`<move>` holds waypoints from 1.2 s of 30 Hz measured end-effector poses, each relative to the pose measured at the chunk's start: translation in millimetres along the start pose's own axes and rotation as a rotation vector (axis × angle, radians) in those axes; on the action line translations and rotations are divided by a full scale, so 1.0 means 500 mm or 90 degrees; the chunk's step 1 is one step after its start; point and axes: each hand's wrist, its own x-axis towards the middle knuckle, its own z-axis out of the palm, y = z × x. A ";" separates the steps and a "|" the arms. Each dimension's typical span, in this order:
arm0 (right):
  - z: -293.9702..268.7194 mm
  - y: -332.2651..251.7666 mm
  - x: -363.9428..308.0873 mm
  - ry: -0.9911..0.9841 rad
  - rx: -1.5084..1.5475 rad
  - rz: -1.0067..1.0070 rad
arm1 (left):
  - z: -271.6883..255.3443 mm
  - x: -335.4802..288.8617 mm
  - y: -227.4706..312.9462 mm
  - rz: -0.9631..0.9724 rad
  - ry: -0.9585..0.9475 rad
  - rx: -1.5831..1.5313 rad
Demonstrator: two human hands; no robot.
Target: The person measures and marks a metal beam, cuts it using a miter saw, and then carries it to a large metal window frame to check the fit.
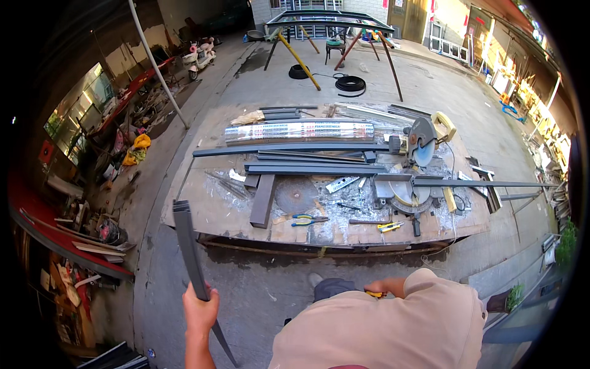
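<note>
My left hand (200, 302) is wrapped round a long dark grey metal profile (189, 246). It stands nearly upright at the left of the workbench, its upper end above the bench's near left corner and its lower end slanting down toward me. At my waist, my right hand (388, 286) is closed on a small yellow tool (375, 294), whose kind is mostly hidden by the fingers. The workbench (196, 184) ahead carries a mitre saw (418, 154) at its right, with a long dark bar (479, 182) sticking out past the edge.
Dark bars (313, 168), a wrapped bundle (301, 130), a brown block (262, 201), pliers (309, 219) and a yellow-handled tool (389, 227) lie on the bench. Beyond are a frame on trestles (332, 24) and a black coil (350, 85). Scrap (98, 246) lines the left side.
</note>
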 end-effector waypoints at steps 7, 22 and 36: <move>-0.047 -0.227 0.045 -0.025 0.004 0.026 | -0.250 0.111 -0.085 -0.045 0.141 -0.137; -0.061 -1.024 0.196 -0.197 -0.151 -0.063 | -0.609 0.126 -0.491 -0.168 0.541 0.095; 0.268 -1.498 0.152 -0.082 -0.224 -0.004 | -0.749 0.157 -1.188 -0.521 0.341 0.229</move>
